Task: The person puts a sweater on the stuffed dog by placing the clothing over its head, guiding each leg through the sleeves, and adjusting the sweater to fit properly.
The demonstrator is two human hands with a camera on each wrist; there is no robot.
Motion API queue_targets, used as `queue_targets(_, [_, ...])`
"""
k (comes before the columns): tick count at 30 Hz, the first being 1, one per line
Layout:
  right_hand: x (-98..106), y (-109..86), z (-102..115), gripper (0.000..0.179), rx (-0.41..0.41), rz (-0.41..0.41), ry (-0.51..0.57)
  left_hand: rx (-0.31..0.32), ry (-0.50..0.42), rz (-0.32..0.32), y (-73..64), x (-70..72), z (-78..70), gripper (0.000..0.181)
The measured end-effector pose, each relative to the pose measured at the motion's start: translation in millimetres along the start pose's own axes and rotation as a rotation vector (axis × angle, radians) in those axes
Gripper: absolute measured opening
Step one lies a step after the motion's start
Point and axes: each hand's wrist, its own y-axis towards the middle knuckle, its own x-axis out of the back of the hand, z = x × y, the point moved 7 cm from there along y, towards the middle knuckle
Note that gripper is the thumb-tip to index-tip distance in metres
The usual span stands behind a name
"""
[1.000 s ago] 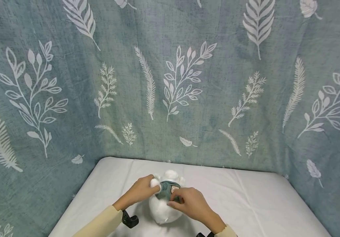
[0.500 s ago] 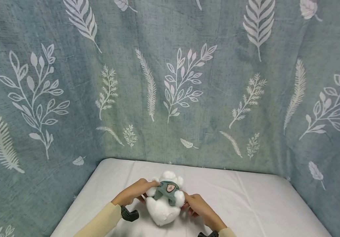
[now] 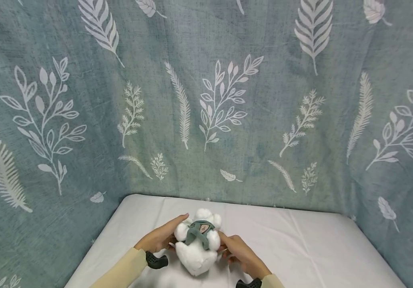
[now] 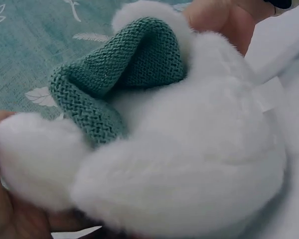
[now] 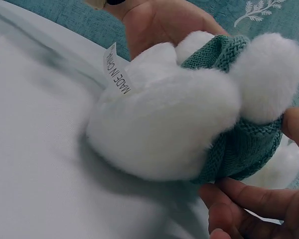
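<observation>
A white plush toy (image 3: 196,256) in a green knitted sweater (image 3: 197,232) with a small shield-shaped patch lies on the white table, head toward the back. My left hand (image 3: 161,237) holds its left side, the thumb stretched along the toy's arm and the fingers going beneath. On the other side, my right hand (image 3: 240,253) grips the toy with curled fingers. The right wrist view shows those fingers (image 5: 264,201) under the sweater's edge and the thumb by the plush arm. In the left wrist view, the sweater's hem (image 4: 94,117) is folded up, baring the furry belly.
A white cloth (image 3: 285,248) covers the table around the toy. Blue-green curtains (image 3: 249,120) with white leaf prints stand behind and at both sides. A "MADE IN CHINA" tag (image 5: 115,69) sticks out from the toy's lower end.
My right hand has left the sweater's front and moved to the toy's right side. My left hand has shifted from the plush arm to around the side. The toy has moved slightly left.
</observation>
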Motion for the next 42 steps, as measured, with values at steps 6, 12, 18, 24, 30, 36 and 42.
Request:
queue_targets(6, [-3.4, 0.9, -2.1, 0.066, -0.031, -0.004, -0.033, -0.003, -0.033, -0.018, -1.6, -11.7, 2.0, 0.057])
queue_targets(12, [-0.4, -2.1, 12.4, 0.065, 0.031, 0.015, -0.048, -0.04, -0.09, 0.006, -3.4, -17.9, -7.5, 0.053])
queue_targets(18, [5.4, -5.4, 28.2, 0.058, 0.11, 0.035, -0.064, -0.107, -0.149, 0.044, -4.1, -21.3, -15.0, 0.045])
queue_targets(24, [11.4, -6.1, 32.5, 0.061, 0.161, 0.01, -0.081, -0.15, -0.168, 0.068, -5.2, -23.0, -19.8, 0.051])
queue_targets(30, [15.3, -8.9, 32.2, 0.067, 0.211, -0.025, -0.126, -0.19, -0.15, 0.054, -5.4, -24.2, -24.1, 0.047])
queue_targets(36, [16.9, -11.3, 35.6, 0.05, 0.333, -0.09, -0.235, -0.254, -0.086, -0.016, -3.8, -23.8, -26.9, 0.054])
queue_targets(42, [17.9, -14.4, 38.7, 0.043, 0.412, -0.145, -0.288, -0.329, -0.059, -0.09, -2.6, -25.8, -25.3, 0.058])
